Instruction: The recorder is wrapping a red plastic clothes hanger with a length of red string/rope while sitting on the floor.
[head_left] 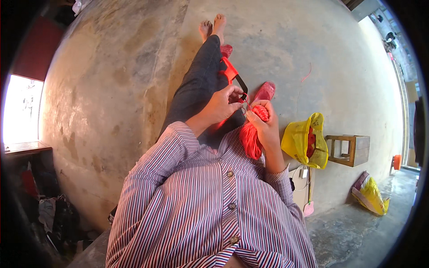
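A bundle of bright red cord (251, 142) hangs in my right hand (268, 127), its fingers closed around the upper part. My left hand (220, 106) is beside it, thumb and fingertips pinched together on a thin red strand (246, 101). That strand runs between the two hands. Just beyond my left fingertips, an orange-red piece (229, 70) with a black strip (241, 84) lies over my dark trouser leg. The strip's near end reaches my left fingertips; whether they grip it too I cannot tell.
At right stands a yellow bag (296, 138) with red material inside, next to a wooden stool (359, 151). Another yellow sack (372, 196) lies farther right. Red shoes (265, 91) and bare feet (218, 27) show on the concrete floor (116, 89). A loose red thread (307, 73) lies there.
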Demonstrator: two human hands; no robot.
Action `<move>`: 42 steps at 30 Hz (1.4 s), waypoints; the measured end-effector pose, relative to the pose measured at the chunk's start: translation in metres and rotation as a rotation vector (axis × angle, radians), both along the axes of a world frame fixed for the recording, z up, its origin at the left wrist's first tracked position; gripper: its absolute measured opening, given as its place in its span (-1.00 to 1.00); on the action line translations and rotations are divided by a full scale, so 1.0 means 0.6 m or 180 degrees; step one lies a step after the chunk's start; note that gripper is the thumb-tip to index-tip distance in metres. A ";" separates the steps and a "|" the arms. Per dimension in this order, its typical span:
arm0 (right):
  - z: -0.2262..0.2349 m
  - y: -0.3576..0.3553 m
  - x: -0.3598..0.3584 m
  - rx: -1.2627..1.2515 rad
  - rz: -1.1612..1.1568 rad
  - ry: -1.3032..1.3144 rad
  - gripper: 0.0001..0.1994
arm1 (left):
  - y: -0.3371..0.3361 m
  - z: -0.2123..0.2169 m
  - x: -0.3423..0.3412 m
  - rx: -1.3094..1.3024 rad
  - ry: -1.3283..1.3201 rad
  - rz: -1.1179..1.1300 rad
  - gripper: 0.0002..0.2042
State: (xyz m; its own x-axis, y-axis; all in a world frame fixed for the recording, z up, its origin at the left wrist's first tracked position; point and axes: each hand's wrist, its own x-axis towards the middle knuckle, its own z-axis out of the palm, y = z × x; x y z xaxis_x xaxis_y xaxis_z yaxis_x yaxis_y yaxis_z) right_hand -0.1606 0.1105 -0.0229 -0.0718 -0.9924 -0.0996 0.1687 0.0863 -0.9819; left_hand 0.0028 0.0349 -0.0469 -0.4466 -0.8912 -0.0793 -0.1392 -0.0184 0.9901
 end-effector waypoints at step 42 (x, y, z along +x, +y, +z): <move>-0.004 -0.078 0.020 -0.1322 0.0255 0.2346 -0.46 | -0.024 0.085 -0.008 -0.0313 -0.0409 0.1174 -0.72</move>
